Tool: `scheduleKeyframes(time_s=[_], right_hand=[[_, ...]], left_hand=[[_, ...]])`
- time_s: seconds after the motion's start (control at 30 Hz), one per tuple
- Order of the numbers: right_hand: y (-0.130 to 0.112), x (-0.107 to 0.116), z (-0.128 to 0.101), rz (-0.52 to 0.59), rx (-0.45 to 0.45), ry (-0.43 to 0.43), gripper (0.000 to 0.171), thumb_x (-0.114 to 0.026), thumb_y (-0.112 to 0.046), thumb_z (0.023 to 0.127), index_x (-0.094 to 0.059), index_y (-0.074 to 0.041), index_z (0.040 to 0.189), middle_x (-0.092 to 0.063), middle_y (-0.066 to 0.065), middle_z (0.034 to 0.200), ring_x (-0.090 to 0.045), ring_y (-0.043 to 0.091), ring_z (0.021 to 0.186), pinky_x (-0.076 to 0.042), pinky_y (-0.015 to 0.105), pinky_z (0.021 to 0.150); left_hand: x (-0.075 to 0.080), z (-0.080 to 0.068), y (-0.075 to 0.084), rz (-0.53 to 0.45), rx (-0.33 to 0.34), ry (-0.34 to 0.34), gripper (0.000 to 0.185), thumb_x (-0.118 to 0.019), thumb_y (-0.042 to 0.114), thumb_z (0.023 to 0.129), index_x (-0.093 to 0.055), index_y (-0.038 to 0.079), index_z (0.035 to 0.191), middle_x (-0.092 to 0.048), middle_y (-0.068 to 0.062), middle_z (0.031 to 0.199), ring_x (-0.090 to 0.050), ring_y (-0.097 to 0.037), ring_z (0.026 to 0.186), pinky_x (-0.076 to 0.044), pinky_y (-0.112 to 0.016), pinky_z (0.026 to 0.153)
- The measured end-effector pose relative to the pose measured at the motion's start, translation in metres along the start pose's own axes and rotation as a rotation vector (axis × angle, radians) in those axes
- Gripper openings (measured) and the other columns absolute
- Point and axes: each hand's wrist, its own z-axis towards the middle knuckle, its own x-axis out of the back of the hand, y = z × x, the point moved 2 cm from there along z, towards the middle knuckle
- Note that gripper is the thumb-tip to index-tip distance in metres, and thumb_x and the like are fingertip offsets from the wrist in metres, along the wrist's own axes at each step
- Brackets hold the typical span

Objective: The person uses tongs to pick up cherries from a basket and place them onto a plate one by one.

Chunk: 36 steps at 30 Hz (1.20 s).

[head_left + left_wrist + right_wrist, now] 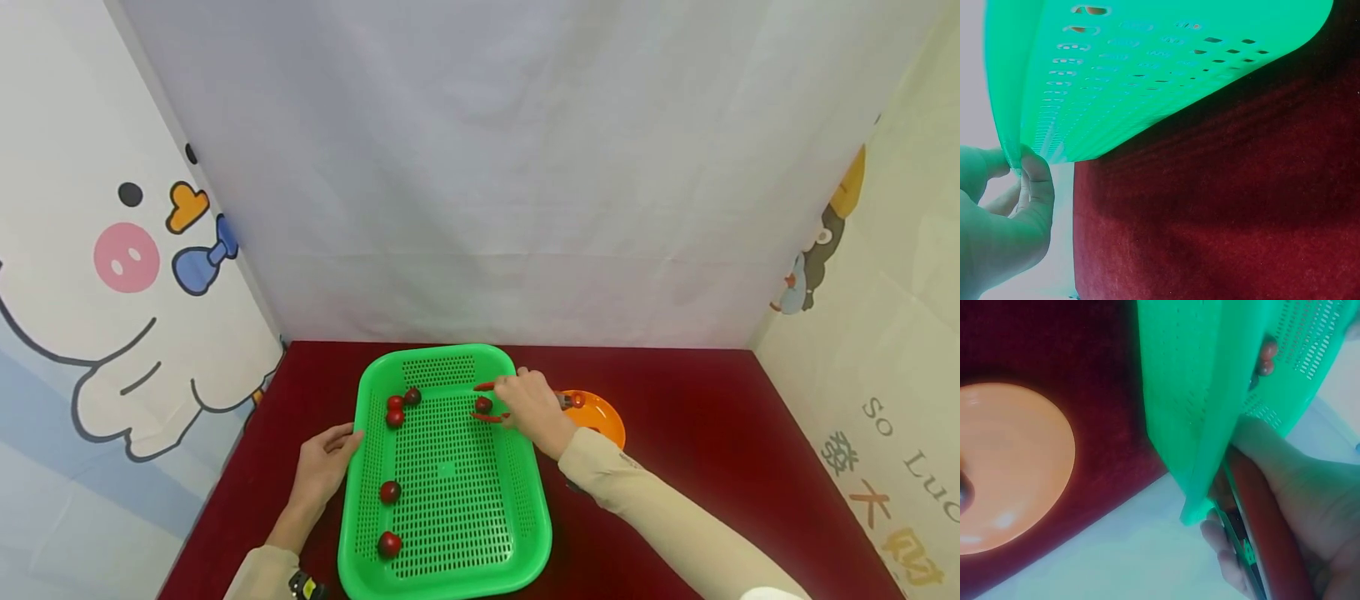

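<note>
My left hand (324,462) pinches the left rim of a green perforated basket (531,492) between thumb and fingers. The left wrist view shows that hand (1019,219) at the basket's edge. Over the right rim, my right hand (534,410) grips a pair of tongs (1269,531) with red tips. The tips are spread on either side of a small round dark-red fruit (483,405) in the basket, with gaps showing between tips and fruit. Several similar fruits (395,417) lie along the basket's left side.
An orange plate (609,418) stands right of the basket, partly behind my right hand and tongs. A dark round fruit (965,490) sits on it. Both are on a dark red cloth (697,450), with a white curtain (480,208) behind and printed sheets at the sides.
</note>
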Motion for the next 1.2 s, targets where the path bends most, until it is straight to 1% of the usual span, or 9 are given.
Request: scheduleKeyframes(time_s=[0.1, 0.2, 0.3, 0.4, 0.53, 0.7, 0.87, 1.1, 1.2], right_hand=[[-0.004, -0.002, 0.004, -0.022, 0.000, -0.008, 0.037, -0.093, -0.039, 0.076, -0.069, -0.012, 0.083, -0.057, -0.001, 0.070, -0.044, 0.019, 0.063, -0.043, 0.026, 0.053], [-0.007, -0.004, 0.008, -0.053, -0.009, -0.015, 0.033, -0.093, -0.037, 0.078, -0.071, -0.012, 0.085, -0.060, -0.001, 0.073, -0.051, 0.020, 0.066, -0.047, 0.028, 0.056], [-0.009, -0.004, 0.011, -0.090, -0.020, -0.018, 0.032, -0.093, -0.037, 0.077, -0.073, -0.014, 0.085, -0.064, -0.002, 0.077, -0.057, 0.021, 0.070, -0.051, 0.029, 0.058], [-0.011, -0.005, 0.012, -0.116, -0.021, -0.014, 0.032, -0.094, -0.038, 0.076, -0.072, -0.015, 0.081, -0.064, -0.003, 0.075, -0.060, 0.021, 0.070, -0.052, 0.029, 0.058], [-0.012, -0.006, 0.011, -0.134, -0.012, 0.007, 0.031, -0.095, -0.035, 0.076, -0.070, -0.016, 0.075, -0.062, -0.003, 0.071, -0.059, 0.020, 0.067, -0.051, 0.027, 0.057], [-0.013, -0.008, 0.010, -0.135, -0.004, 0.038, 0.031, -0.095, -0.035, 0.076, -0.070, -0.016, 0.072, -0.061, -0.003, 0.068, -0.058, 0.019, 0.064, -0.050, 0.027, 0.055], [-0.011, -0.009, 0.008, -0.144, -0.011, 0.043, 0.034, -0.094, -0.041, 0.075, -0.072, -0.015, 0.077, -0.063, -0.002, 0.070, -0.058, 0.020, 0.064, -0.048, 0.026, 0.053], [-0.007, -0.007, 0.003, -0.094, -0.014, 0.055, 0.041, -0.092, -0.045, 0.075, -0.069, -0.012, 0.079, -0.059, -0.001, 0.070, -0.053, 0.020, 0.063, -0.046, 0.027, 0.051], [-0.005, -0.006, 0.000, -0.086, -0.011, 0.047, 0.043, -0.091, -0.047, 0.075, -0.070, -0.010, 0.084, -0.061, 0.000, 0.072, -0.053, 0.020, 0.063, -0.046, 0.027, 0.052]], left_hand=[[0.000, 0.000, -0.001, -0.003, 0.001, -0.001, 0.043, -0.059, 0.020, 0.107, -0.057, -0.007, 0.141, -0.064, -0.028, 0.127, -0.064, -0.037, 0.116, -0.051, -0.016, 0.073], [0.000, 0.000, -0.001, -0.010, 0.002, -0.002, 0.043, -0.059, 0.019, 0.107, -0.057, -0.007, 0.141, -0.064, -0.028, 0.128, -0.065, -0.037, 0.115, -0.051, -0.016, 0.074], [0.000, 0.000, 0.001, -0.019, 0.003, -0.005, 0.043, -0.059, 0.020, 0.107, -0.057, -0.007, 0.141, -0.064, -0.027, 0.127, -0.066, -0.035, 0.114, -0.052, -0.017, 0.073], [0.000, 0.000, 0.001, -0.024, 0.005, -0.007, 0.043, -0.059, 0.020, 0.107, -0.057, -0.006, 0.141, -0.064, -0.027, 0.128, -0.066, -0.035, 0.114, -0.052, -0.017, 0.074], [0.000, 0.000, 0.001, -0.025, 0.005, -0.007, 0.043, -0.059, 0.020, 0.107, -0.057, -0.006, 0.141, -0.064, -0.027, 0.128, -0.066, -0.035, 0.114, -0.052, -0.017, 0.074], [0.000, 0.000, 0.000, -0.024, 0.002, -0.001, 0.043, -0.059, 0.020, 0.107, -0.058, -0.007, 0.140, -0.065, -0.027, 0.126, -0.067, -0.033, 0.111, -0.053, -0.018, 0.073], [0.000, -0.001, 0.000, -0.023, 0.001, 0.000, 0.042, -0.059, 0.020, 0.107, -0.058, -0.007, 0.140, -0.065, -0.027, 0.126, -0.068, -0.029, 0.108, -0.053, -0.018, 0.073], [0.000, -0.001, 0.000, -0.018, -0.003, -0.003, 0.044, -0.059, 0.022, 0.107, -0.057, -0.007, 0.140, -0.064, -0.028, 0.128, -0.067, -0.034, 0.113, -0.053, -0.017, 0.073], [0.000, -0.001, 0.000, -0.011, -0.008, -0.008, 0.045, -0.059, 0.023, 0.107, -0.057, -0.007, 0.140, -0.064, -0.028, 0.127, -0.066, -0.035, 0.113, -0.053, -0.018, 0.073]])
